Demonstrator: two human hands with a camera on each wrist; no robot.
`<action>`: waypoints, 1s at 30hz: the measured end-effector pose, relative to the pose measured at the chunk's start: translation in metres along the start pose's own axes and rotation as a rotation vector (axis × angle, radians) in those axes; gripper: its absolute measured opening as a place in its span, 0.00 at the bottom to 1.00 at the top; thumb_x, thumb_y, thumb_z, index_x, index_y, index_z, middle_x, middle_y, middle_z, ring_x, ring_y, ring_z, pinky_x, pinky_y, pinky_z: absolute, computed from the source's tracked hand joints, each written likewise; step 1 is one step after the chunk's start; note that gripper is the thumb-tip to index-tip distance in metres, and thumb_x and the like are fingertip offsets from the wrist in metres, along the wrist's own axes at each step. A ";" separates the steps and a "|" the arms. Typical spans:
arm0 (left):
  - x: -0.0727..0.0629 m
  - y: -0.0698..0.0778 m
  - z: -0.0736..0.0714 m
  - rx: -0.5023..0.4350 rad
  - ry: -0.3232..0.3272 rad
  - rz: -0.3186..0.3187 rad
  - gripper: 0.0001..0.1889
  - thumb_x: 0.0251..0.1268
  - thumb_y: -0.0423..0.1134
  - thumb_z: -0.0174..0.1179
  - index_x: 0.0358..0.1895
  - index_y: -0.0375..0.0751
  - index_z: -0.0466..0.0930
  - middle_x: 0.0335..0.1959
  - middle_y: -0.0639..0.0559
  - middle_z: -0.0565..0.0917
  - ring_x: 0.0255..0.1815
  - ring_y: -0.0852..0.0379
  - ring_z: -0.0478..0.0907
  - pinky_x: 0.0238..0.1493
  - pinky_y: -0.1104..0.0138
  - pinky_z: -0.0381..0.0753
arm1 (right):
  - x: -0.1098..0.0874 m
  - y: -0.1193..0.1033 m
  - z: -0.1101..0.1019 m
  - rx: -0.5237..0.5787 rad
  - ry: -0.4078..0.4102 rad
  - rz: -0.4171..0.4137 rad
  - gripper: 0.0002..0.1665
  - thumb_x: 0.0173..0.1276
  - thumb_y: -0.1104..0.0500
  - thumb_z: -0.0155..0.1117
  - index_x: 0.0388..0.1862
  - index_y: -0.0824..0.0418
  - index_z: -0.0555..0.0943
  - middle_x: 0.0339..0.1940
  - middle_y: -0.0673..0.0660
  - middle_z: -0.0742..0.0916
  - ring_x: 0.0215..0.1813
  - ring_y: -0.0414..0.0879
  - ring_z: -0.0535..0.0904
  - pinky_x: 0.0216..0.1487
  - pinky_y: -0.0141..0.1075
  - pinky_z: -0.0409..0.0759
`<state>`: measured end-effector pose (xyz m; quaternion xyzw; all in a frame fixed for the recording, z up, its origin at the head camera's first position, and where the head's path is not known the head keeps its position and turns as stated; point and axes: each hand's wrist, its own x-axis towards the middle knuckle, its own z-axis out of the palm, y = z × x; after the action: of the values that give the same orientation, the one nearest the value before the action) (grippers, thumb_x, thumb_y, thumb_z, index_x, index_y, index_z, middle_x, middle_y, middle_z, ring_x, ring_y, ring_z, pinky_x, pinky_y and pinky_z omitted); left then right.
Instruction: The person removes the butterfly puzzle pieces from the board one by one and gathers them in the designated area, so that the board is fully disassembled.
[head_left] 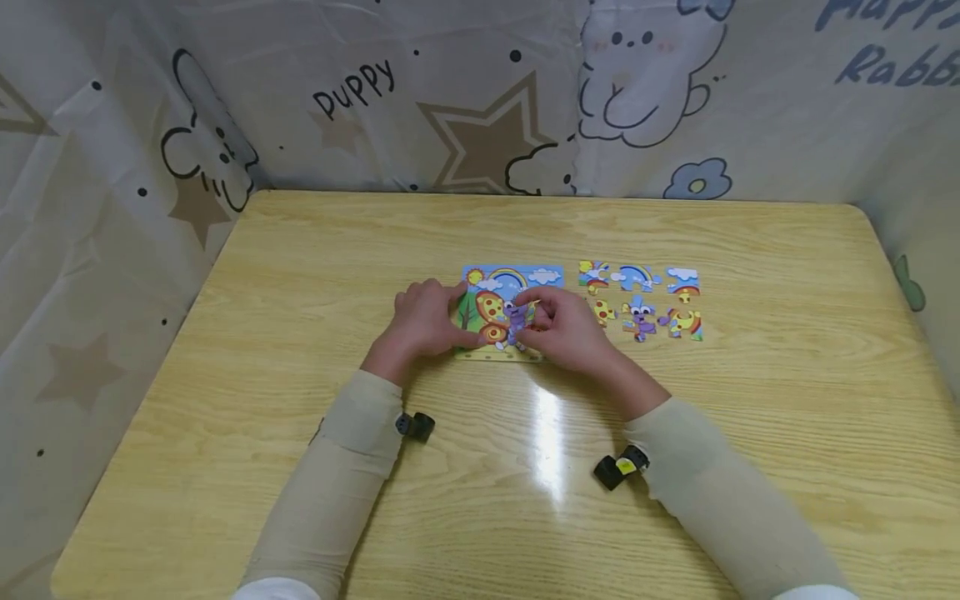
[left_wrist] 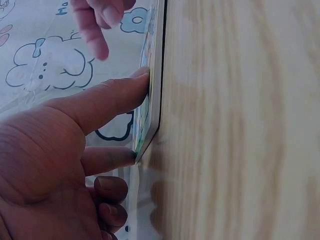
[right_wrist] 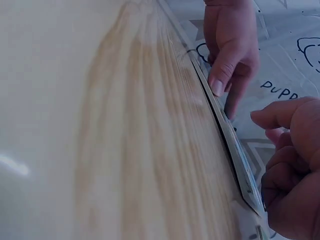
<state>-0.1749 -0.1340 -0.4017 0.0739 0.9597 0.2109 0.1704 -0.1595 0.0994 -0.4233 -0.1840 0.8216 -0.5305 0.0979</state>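
A picture puzzle board (head_left: 553,273) with a sun, rainbow, tree and purple cartoon figure lies on the table. My left hand (head_left: 427,318) is at its left side; in the left wrist view the thumb presses on its face and the index fingertip touches its corner. My right hand (head_left: 572,329) hovers over the board's right half, thumb and index finger apart around the purple figure. In the left wrist view the right fingers stand clear of the board, with nothing visible between them. Several loose puzzle pieces (head_left: 637,277) lie to the right, one partly hidden by the right hand.
The wooden table (head_left: 337,258) reaches back to a cloth backdrop (head_left: 285,50) with cartoon prints. A small black camera sits on each wrist, over beige sleeves (head_left: 322,475).
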 end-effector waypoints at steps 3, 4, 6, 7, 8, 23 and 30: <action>0.000 -0.001 0.000 0.005 -0.001 0.000 0.52 0.48 0.64 0.75 0.76 0.46 0.64 0.57 0.41 0.74 0.56 0.43 0.65 0.57 0.51 0.57 | 0.006 0.003 0.008 -0.010 -0.002 -0.003 0.20 0.61 0.68 0.71 0.53 0.65 0.82 0.16 0.49 0.66 0.20 0.44 0.61 0.31 0.38 0.66; 0.001 -0.001 0.000 0.006 -0.001 0.001 0.52 0.48 0.64 0.75 0.76 0.46 0.64 0.57 0.41 0.74 0.56 0.43 0.65 0.57 0.51 0.57 | 0.008 0.002 0.010 -0.017 -0.004 -0.005 0.20 0.61 0.68 0.71 0.53 0.64 0.82 0.16 0.49 0.66 0.20 0.44 0.61 0.32 0.38 0.67; 0.001 -0.001 0.000 0.007 0.000 0.003 0.52 0.49 0.64 0.74 0.76 0.47 0.64 0.57 0.42 0.73 0.56 0.43 0.65 0.57 0.51 0.57 | 0.011 0.002 0.013 -0.020 -0.009 -0.011 0.20 0.61 0.69 0.71 0.53 0.65 0.82 0.15 0.49 0.67 0.20 0.44 0.62 0.35 0.39 0.68; 0.001 -0.001 -0.001 0.008 -0.001 0.005 0.52 0.49 0.64 0.74 0.77 0.47 0.64 0.56 0.42 0.73 0.56 0.43 0.65 0.57 0.51 0.57 | 0.012 0.002 0.015 -0.029 -0.011 -0.013 0.19 0.61 0.69 0.70 0.52 0.65 0.82 0.15 0.49 0.67 0.20 0.44 0.63 0.36 0.39 0.68; 0.001 -0.001 -0.001 0.008 -0.003 0.006 0.52 0.49 0.64 0.74 0.77 0.47 0.64 0.56 0.42 0.73 0.56 0.43 0.64 0.56 0.51 0.57 | 0.013 0.002 0.016 -0.041 -0.010 -0.016 0.19 0.61 0.70 0.70 0.52 0.65 0.82 0.15 0.49 0.68 0.21 0.44 0.63 0.37 0.39 0.69; -0.002 -0.005 -0.001 0.023 -0.005 0.060 0.50 0.49 0.62 0.75 0.76 0.49 0.66 0.51 0.44 0.74 0.53 0.44 0.66 0.54 0.51 0.58 | 0.018 0.003 0.019 -0.101 -0.020 0.018 0.19 0.60 0.70 0.70 0.51 0.65 0.82 0.15 0.49 0.69 0.22 0.44 0.65 0.36 0.39 0.67; -0.004 -0.011 -0.001 0.039 -0.019 0.085 0.51 0.44 0.59 0.79 0.75 0.50 0.67 0.45 0.46 0.72 0.48 0.45 0.65 0.53 0.52 0.59 | 0.016 0.002 0.019 -0.100 -0.020 0.020 0.19 0.59 0.71 0.69 0.51 0.65 0.82 0.16 0.49 0.69 0.23 0.45 0.65 0.36 0.39 0.67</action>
<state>-0.1719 -0.1454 -0.4043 0.1200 0.9580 0.1983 0.1690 -0.1678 0.0780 -0.4325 -0.1858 0.8478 -0.4860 0.1023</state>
